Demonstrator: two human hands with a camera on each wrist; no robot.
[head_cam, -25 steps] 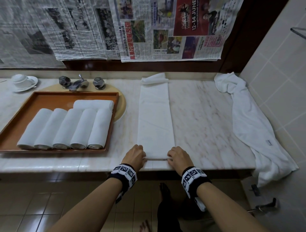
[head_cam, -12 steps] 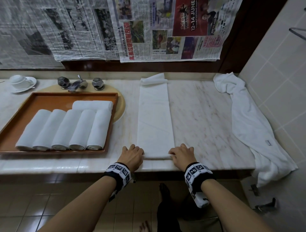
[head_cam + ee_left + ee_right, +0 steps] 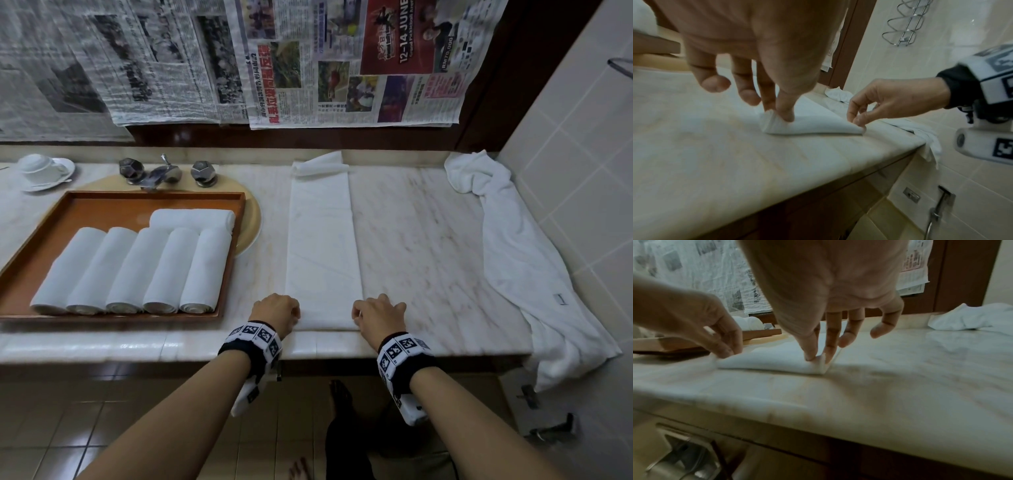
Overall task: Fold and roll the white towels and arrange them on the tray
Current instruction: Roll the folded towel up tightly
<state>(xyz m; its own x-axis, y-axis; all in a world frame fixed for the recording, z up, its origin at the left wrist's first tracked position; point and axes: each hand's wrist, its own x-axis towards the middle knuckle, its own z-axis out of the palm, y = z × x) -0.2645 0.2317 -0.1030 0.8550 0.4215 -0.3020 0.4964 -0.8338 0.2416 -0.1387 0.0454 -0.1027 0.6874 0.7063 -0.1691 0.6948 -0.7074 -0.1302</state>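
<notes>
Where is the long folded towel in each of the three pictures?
Head: folded towel at centre, a strip running away from both hands.
Left wrist: centre, its near end pinched at both corners.
Right wrist: centre-left, pinched likewise.
Shared landmark: the crumpled towel against the tiled wall.

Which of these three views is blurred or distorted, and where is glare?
Head view: sharp centre, wide-angle bending at the edges, soft glare on the pale marble counter. Left wrist view: left hand blurred, very close. Right wrist view: dim, grainy, left hand smeared.
</notes>
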